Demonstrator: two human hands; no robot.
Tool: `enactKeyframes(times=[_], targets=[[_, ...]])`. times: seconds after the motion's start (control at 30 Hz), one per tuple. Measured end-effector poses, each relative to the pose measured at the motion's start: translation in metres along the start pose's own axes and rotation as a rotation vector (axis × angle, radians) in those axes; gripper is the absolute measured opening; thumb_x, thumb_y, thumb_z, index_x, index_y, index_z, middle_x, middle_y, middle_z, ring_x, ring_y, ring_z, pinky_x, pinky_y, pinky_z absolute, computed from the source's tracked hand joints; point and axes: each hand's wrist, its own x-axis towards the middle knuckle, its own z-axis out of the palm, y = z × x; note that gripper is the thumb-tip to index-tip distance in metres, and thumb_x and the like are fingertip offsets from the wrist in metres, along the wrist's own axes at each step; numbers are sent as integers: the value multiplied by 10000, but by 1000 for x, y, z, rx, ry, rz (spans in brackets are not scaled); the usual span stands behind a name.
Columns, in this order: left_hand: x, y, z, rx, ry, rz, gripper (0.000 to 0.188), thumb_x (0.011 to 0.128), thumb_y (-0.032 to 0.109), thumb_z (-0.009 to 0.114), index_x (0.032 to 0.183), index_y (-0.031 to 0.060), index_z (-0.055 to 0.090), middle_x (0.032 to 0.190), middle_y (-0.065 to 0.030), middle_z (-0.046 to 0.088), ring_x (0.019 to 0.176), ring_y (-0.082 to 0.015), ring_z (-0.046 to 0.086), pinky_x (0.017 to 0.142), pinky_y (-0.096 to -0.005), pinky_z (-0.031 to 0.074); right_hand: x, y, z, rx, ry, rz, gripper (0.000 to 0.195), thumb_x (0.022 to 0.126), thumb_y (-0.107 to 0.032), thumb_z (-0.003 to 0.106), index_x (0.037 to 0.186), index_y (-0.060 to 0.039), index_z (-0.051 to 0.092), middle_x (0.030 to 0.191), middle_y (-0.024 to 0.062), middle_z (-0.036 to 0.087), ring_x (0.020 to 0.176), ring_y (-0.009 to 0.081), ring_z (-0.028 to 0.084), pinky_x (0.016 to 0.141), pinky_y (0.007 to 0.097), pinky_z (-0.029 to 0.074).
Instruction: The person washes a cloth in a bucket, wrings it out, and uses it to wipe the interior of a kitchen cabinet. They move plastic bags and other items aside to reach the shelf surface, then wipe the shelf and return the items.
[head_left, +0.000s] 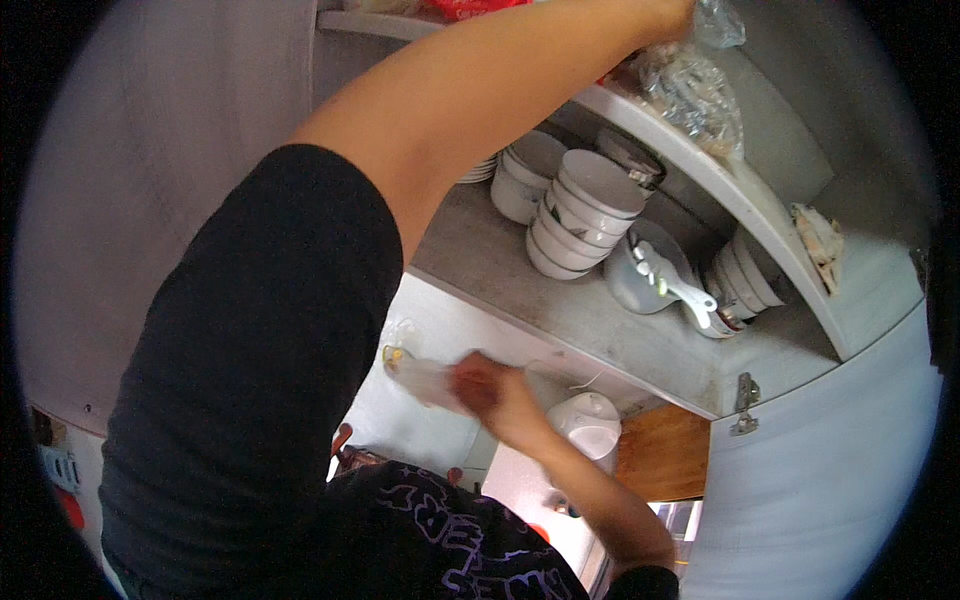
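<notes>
My left arm reaches across the open cabinet to its upper shelf (757, 202). My left hand (670, 19) is cut by the top edge of the picture, so its fingers cannot be seen. Beside it on that shelf lies a crinkled clear plastic bag (694, 97) with brownish contents. Lower down, below the cabinet floor, my right hand (480, 386) is closed around a pale translucent thing (424, 381). Motion blurs this thing; it may be a plastic bag. A small yellow item (391, 356) shows at its far end.
Stacked white bowls (581, 225) stand on the lower shelf (495, 247), near a bowl holding white spoons (660, 270). A cabinet door (810, 487) with a metal hinge (745, 405) hangs open at right. Below are a white appliance (589, 424) and a wooden panel (664, 454).
</notes>
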Motion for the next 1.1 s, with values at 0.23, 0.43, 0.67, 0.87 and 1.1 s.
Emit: enactKeyframes(times=[0.23, 0.43, 0.67, 0.87, 1.1], targets=[[4, 5, 5, -20, 55, -5, 336, 721, 227, 633, 1017, 93, 544, 976, -118, 607, 951, -295, 574, 787, -452, 434, 71, 90, 158, -174, -771, 259, 585, 865, -232, 535, 1369, -80, 278, 1403, 178, 289, 1283, 317, 298, 1062, 393, 259], [8, 12, 22, -101, 61, 17, 298, 723, 161, 588, 1014, 98, 580, 991, -115, 598, 955, -306, 568, 796, -545, 405, 53, 62, 81, -336, -339, -377, 372, 841, -85, 502, 1203, -7, 466, 1212, 200, 501, 1138, 322, 478, 959, 405, 400], [4, -7, 2, 85, 142, 13, 346, 712, 162, 600, 1051, 97, 571, 1008, -124, 572, 973, -313, 540, 746, -467, 459, -14, -163, -208, -977, 1008, -539, 200, 875, -125, 507, 969, 14, 615, 927, 111, 647, 896, 192, 599, 814, 308, 453], [10, 22, 4, -55, 373, 224, 312, 714, 143, 589, 1024, 138, 617, 939, -95, 572, 968, -273, 518, 777, -494, 408, -51, -143, -449, -1185, 970, 166, 497, 768, -348, 638, 1131, -14, 578, 1186, 199, 546, 1116, 289, 513, 941, 327, 381], [8, 14, 1, 14, 122, 244, 440, 715, 221, 653, 1133, 119, 561, 1027, -88, 571, 993, -286, 527, 787, -460, 441, -19, -134, -506, -1257, 742, 581, 537, 698, -298, 665, 1154, -34, 563, 1171, 197, 555, 1064, 283, 546, 901, 335, 414]])
